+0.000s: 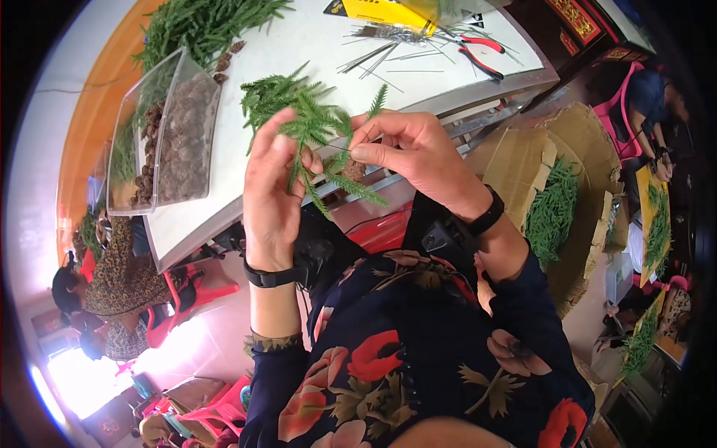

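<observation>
Over the near edge of the white table, my left hand (272, 175) is closed around a green artificial pine sprig (312, 123), whose needled branches fan out above and below the fingers. My right hand (411, 153) pinches a thin dark wire (340, 147) between thumb and forefinger, close against the sprig's stems. A small brown pine cone (354, 169) hangs among the lower branches, just under the right fingertips. How the wire runs around the stems is too fine to make out. More loose sprigs (272, 97) lie on the table just beyond my left hand.
A clear plastic bin (181, 82) of pine cones stands at left, beside a big heap of sprigs (198, 30). Cut wires (381, 60), red-and-black pliers (482, 56) and a yellow package (381, 10) lie at the back. A cardboard box (582, 127) holds greenery at right. People sit nearby.
</observation>
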A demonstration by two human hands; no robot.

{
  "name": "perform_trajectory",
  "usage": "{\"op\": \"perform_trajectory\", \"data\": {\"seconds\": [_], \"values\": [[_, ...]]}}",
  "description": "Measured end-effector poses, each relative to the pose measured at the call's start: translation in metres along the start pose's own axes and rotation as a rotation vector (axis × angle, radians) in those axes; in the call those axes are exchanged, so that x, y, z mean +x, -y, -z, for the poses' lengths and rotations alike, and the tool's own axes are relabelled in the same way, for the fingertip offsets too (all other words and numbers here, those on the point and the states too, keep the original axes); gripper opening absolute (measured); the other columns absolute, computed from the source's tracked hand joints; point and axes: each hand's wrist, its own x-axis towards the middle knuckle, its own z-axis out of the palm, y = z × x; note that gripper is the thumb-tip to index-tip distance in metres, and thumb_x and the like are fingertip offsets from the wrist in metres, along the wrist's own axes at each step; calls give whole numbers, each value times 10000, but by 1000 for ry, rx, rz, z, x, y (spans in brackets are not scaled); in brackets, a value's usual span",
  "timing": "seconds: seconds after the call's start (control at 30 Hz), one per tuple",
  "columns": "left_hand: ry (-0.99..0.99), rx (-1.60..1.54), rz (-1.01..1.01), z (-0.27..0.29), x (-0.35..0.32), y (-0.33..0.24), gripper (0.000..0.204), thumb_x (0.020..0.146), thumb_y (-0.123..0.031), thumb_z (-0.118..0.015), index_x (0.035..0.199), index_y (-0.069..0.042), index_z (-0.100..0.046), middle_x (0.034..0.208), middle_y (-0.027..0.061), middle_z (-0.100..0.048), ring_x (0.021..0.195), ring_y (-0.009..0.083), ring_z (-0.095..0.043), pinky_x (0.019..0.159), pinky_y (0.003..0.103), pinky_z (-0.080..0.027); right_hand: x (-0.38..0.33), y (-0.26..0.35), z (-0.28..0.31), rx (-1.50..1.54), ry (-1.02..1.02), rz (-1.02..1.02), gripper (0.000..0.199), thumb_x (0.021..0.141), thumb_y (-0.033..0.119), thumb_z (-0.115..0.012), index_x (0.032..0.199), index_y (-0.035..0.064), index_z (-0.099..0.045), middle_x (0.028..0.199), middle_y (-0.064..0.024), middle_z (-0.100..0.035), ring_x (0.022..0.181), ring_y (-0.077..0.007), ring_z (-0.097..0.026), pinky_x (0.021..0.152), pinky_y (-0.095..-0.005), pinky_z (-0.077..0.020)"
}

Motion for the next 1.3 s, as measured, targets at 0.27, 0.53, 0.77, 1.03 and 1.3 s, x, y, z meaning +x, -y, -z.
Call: {"op": "perform_trajectory", "data": {"seconds": [0.27, 0.53, 0.77, 1.03, 1.3], "values": [[-102, 227, -19, 9, -2, 20, 163, 937, -120, -570, 1026, 16, -587, 763, 36, -560, 719, 131, -529, 712, 256, -437, -4, -1, 0, 102, 37, -228, 121, 877, 109, -652, 877, -12, -661, 921, -16, -629, 855, -56, -552, 749, -205, -425], [-103, 178, 44, 7, -1, 30, 170, 948, -110, -545, 1063, 12, -567, 751, 25, -539, 710, 128, -516, 704, 256, -429, -10, -5, 1, 62, -7, -230, 148, 888, 141, -641, 867, -4, -659, 872, 17, -621, 800, -38, -517, 725, -197, -409], [-101, 144, 102, 0, -4, 33, 171, 964, -122, -519, 1092, -16, -558, 721, 0, -477, 683, 116, -450, 680, 247, -406, -12, -1, 3, 227, -6, -278, 176, 889, 185, -632, 882, 14, -673, 824, 35, -621, 766, -37, -501, 724, -194, -388], [-104, 123, 129, -1, -6, 34, 161, 966, -118, -516, 1090, -27, -560, 705, -18, -437, 664, 98, -407, 655, 236, -387, -13, -7, 4, 312, -7, -331, 217, 889, 224, -628, 911, 17, -687, 816, 34, -628, 765, -39, -508, 736, -200, -391], [-74, -4, 168, 4, -5, 35, 156, 959, -133, -534, 1059, -16, -558, 682, -40, -397, 624, 65, -362, 589, 203, -348, -18, -9, 5, 332, 12, -383, 234, 896, 229, -619, 929, 8, -688, 830, 24, -643, 772, -41, -524, 738, -198, -394]]}}
